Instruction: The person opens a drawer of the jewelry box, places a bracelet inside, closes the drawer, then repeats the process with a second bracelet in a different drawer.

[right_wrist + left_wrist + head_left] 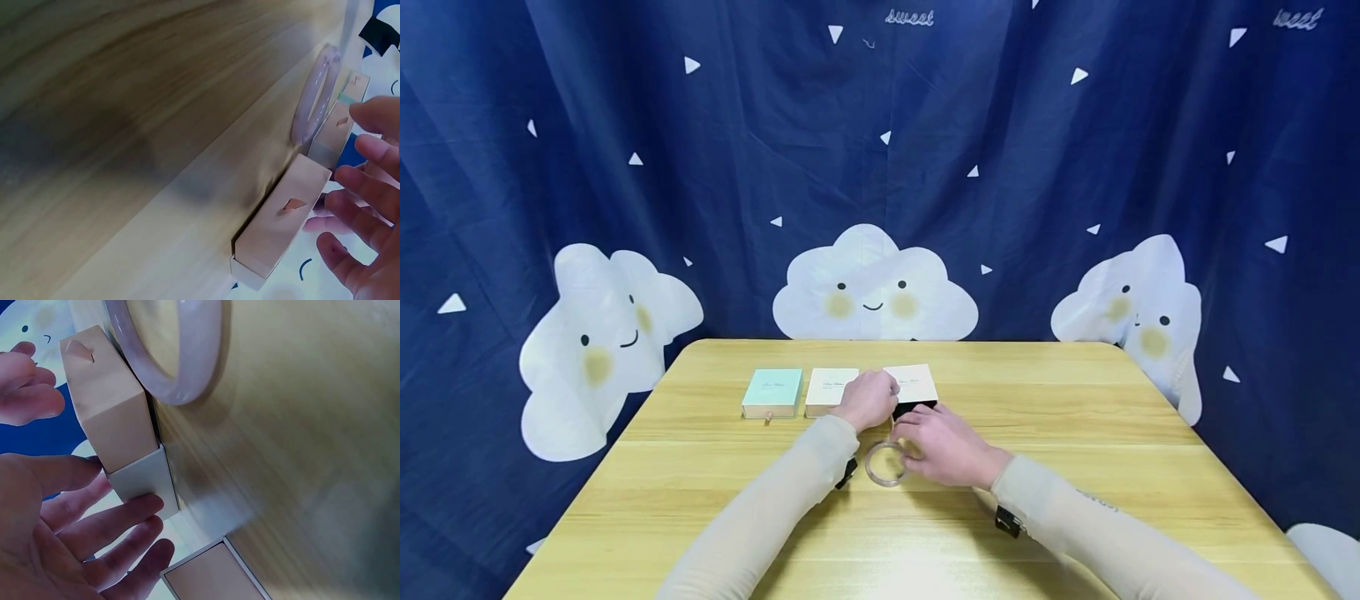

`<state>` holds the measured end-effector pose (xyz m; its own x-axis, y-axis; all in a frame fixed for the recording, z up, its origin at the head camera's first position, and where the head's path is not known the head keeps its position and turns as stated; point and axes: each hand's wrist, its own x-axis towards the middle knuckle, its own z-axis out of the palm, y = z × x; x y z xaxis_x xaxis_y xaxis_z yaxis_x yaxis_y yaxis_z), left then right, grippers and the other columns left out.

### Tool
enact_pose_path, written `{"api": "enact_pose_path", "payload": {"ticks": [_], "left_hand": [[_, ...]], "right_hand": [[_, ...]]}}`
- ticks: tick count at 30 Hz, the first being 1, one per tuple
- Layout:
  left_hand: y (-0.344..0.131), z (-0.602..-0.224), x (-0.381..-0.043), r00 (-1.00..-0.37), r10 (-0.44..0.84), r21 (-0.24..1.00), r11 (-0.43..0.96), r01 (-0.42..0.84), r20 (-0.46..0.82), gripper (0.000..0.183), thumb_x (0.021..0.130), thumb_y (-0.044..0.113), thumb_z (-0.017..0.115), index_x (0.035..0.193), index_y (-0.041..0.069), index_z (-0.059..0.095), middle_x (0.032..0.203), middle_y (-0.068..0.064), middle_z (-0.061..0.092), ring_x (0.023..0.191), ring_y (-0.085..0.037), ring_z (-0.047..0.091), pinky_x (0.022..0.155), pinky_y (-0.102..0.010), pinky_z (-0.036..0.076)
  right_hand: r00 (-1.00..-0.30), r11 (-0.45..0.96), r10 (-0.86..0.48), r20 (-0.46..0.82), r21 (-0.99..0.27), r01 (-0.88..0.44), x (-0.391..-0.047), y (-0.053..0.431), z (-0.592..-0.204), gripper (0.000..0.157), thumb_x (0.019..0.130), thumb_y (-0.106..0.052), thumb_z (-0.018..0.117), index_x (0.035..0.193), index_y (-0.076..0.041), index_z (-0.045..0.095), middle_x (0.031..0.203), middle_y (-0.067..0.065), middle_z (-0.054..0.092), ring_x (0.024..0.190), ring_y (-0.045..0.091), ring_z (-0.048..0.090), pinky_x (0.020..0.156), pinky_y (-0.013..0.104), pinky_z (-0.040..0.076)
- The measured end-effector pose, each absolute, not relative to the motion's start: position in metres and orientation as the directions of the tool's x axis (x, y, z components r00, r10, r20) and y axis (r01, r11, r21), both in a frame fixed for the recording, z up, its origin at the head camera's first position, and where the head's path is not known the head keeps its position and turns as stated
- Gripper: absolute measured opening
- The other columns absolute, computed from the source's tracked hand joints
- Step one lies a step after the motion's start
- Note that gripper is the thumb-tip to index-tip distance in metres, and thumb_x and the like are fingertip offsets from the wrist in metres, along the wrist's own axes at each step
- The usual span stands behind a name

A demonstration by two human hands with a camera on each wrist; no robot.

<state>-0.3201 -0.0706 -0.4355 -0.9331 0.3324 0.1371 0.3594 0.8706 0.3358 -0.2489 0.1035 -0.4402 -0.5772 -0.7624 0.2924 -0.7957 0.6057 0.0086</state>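
Observation:
A white drawer box [912, 382] stands with its pale drawer [119, 419] slid partly out of the sleeve [147, 481]; black lining shows in the head view. My left hand [870, 400] holds the sleeve from its left side, fingertips against its wall. Over the front of the drawer hovers my right hand [947, 447], its fingers loosely bent and spread, holding nothing in the right wrist view. A small ribbon tab [292, 205] sticks out of the drawer front. On the table just before the box lies a pale pinkish bangle [886, 464].
To the left, a second white box [831, 387] stands in line, partly covered by my left hand. Beyond it is a mint green box [773, 392] with a ribbon tab. The wooden table [1037, 400] ends at a dark blue curtain [737, 167] with smiling clouds.

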Motion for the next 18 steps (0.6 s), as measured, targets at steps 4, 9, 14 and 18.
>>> {"api": "enact_pose_path", "payload": {"ticks": [4,9,14,18], "left_hand": [[-0.071,-0.436,-0.32,-0.931,0.337,0.35,0.863,0.364,0.139,0.044,0.087,0.007,0.06,0.056,0.019,0.032,0.051,0.007,0.02,0.05,-0.01,0.023,0.045,-0.024,0.022],[-0.072,-0.436,-0.32,-0.93,0.338,0.35,0.862,0.367,0.145,0.044,0.087,0.007,0.06,0.056,0.02,0.031,0.051,0.008,0.019,0.049,-0.009,0.021,0.044,-0.023,0.02],[-0.072,-0.436,-0.319,-0.927,0.343,0.366,0.852,0.375,0.153,0.045,0.086,0.006,0.06,0.055,0.02,0.03,0.05,0.008,0.018,0.047,-0.009,0.018,0.043,-0.022,0.018],[-0.072,-0.436,-0.319,-0.926,0.343,0.357,0.854,0.378,0.159,0.045,0.086,0.006,0.06,0.056,0.02,0.03,0.052,0.008,0.017,0.049,-0.009,0.017,0.044,-0.023,0.018]], "right_hand": [[-0.581,0.603,-0.772,0.258,0.01,-0.797,-0.246,0.101,-0.439,0.033,0.085,-0.037,0.077,0.114,-0.023,0.072,0.118,-0.009,0.068,0.111,0.013,0.06,0.092,0.038,0.049],[-0.568,0.588,-0.789,0.236,0.021,-0.808,-0.243,0.098,-0.438,0.04,0.083,-0.043,0.077,0.118,-0.023,0.071,0.124,-0.006,0.068,0.116,0.015,0.059,0.093,0.041,0.05],[-0.569,0.577,-0.799,0.196,-0.018,-0.817,-0.241,0.095,-0.439,0.047,0.083,-0.048,0.076,0.123,-0.023,0.069,0.133,0.0,0.066,0.125,0.02,0.057,0.101,0.052,0.046],[-0.563,0.567,-0.808,0.174,-0.029,-0.823,-0.24,0.092,-0.441,0.054,0.082,-0.051,0.076,0.127,-0.023,0.068,0.136,0.001,0.064,0.128,0.021,0.055,0.102,0.056,0.044]]}}
